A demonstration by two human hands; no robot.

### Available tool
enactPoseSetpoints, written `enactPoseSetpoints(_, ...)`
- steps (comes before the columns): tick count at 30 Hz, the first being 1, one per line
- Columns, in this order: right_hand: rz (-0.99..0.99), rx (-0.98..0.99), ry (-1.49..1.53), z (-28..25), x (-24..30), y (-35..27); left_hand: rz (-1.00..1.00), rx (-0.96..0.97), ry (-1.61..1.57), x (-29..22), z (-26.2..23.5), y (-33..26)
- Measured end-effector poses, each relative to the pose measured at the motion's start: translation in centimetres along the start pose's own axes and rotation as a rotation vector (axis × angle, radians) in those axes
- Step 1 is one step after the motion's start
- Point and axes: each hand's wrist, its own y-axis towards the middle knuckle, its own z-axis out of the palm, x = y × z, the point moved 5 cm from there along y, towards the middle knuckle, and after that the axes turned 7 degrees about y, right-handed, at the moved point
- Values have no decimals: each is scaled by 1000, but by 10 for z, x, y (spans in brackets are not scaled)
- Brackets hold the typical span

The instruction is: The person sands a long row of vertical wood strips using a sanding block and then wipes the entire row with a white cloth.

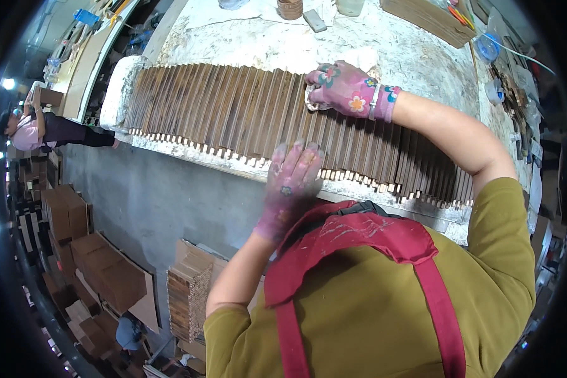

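Both gloved hands, left hand point(291, 173) and right hand point(346, 88), press open-palmed on one long row of wooden slats point(233, 110).

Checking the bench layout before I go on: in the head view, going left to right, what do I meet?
Stacked brown boxes → person in a pink top → row of brown slats → left hand → right hand → blue ring.
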Motion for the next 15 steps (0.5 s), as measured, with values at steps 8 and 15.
enactPoseSetpoints(8,191,170,-3,12,-43,15,-13,-49,13,2,11,-4)
enactPoseSetpoints(15,459,48,-9,-25,-88,4,-74,-53,-4,5,-6,-6)
